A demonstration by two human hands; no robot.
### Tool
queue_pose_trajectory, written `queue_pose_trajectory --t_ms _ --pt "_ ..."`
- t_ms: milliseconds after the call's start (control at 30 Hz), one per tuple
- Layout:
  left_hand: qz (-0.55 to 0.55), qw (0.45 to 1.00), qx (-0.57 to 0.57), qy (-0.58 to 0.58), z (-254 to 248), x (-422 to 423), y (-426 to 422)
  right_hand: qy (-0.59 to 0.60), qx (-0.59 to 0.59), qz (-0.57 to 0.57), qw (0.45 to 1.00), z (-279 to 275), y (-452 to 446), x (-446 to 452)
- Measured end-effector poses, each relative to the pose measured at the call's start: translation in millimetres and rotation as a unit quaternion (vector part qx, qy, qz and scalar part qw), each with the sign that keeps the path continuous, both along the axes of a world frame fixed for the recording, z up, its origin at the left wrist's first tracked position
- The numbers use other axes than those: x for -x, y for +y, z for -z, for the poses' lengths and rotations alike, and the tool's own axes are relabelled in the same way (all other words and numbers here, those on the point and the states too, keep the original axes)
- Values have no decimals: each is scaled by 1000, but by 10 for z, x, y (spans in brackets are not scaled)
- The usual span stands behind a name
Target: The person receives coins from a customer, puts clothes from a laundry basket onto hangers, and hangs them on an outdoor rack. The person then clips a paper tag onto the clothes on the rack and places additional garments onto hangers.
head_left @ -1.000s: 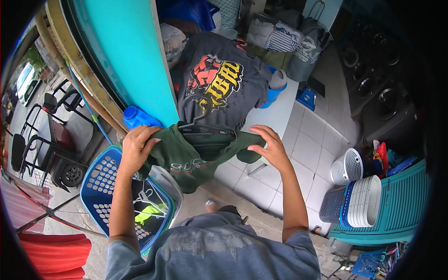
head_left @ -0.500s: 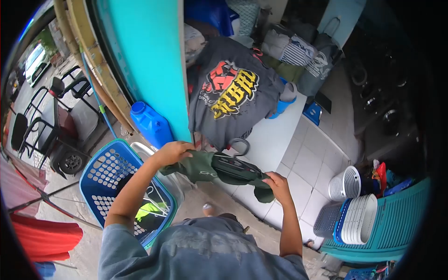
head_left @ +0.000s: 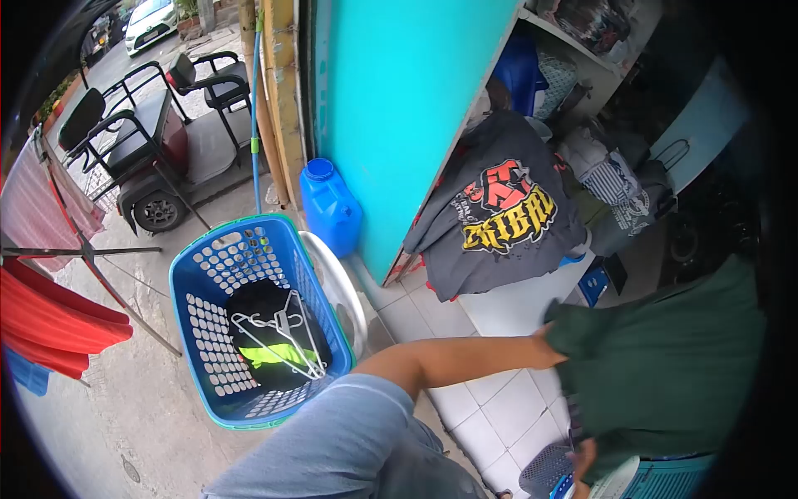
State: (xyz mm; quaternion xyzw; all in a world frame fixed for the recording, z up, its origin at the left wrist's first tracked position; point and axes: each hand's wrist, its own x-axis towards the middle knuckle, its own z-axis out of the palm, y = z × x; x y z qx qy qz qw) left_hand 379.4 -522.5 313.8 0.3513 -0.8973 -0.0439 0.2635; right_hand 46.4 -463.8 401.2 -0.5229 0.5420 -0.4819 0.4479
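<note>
A dark green garment (head_left: pixel 665 362) is spread out toward the right side, partly cut off by the dark edge of the view. My left hand (head_left: pixel 544 348) grips its near left edge, with the fingertips tucked into the cloth. Lower down, my right hand (head_left: pixel 584 466) is closed at the garment's bottom edge; the cloth hides most of that arm. Left of my body stands a blue laundry basket (head_left: pixel 193 366) holding dark clothes, a neon-yellow piece (head_left: pixel 270 356) and white hangers (head_left: pixel 283 320).
A dark printed shirt (head_left: pixel 507 208) lies over a white surface (head_left: pixel 507 312) beside the turquoise panel (head_left: pixel 382 108). A blue jug (head_left: pixel 331 208) stands behind the basket. Red cloth (head_left: pixel 58 320) hangs from a rack at left. Beyond is a parked vehicle (head_left: pixel 158 150).
My view has turned to the left. Both hands have carried the green garment to the right, and it has gone from a bunched strip to a wide spread of cloth.
</note>
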Motion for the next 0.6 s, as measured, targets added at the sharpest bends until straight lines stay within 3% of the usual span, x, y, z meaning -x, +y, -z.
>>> queue_pose_trajectory --t_ms 33,67,100,133,167,233,300,367,433,533,600 --pt "112 955 -263 -86 522 -89 189 44 -77 -63 994 181 82 101" --pt "169 870 -443 -138 788 -241 500 79 -157 -123 977 398 191 232" --pt "180 803 -550 -142 878 -352 591 110 -236 -186 947 624 282 338" --pt "178 770 -601 -119 845 -410 561 144 -320 -248 903 776 404 463" --pt "185 777 -598 -65 775 -462 475 174 -401 -308 845 847 504 498" --pt "172 822 -532 -104 764 -450 139 339 -263 -252 867 823 285 370" --pt "28 907 -404 -116 206 -634 89 389 -86 -152 905 381 91 -252" --pt "-52 943 -328 2 -223 -924 153 342 23 -68 937 185 -152 -521" --pt "-99 949 -296 39 -617 -1202 354 293 129 -30 947 40 -270 -886" --pt "-176 950 -250 64 -1020 -1560 733 305 205 -48 929 -70 -462 -1123" --pt "-211 953 -181 123 -1209 -1743 1004 220 211 -73 950 -160 -547 -1327"
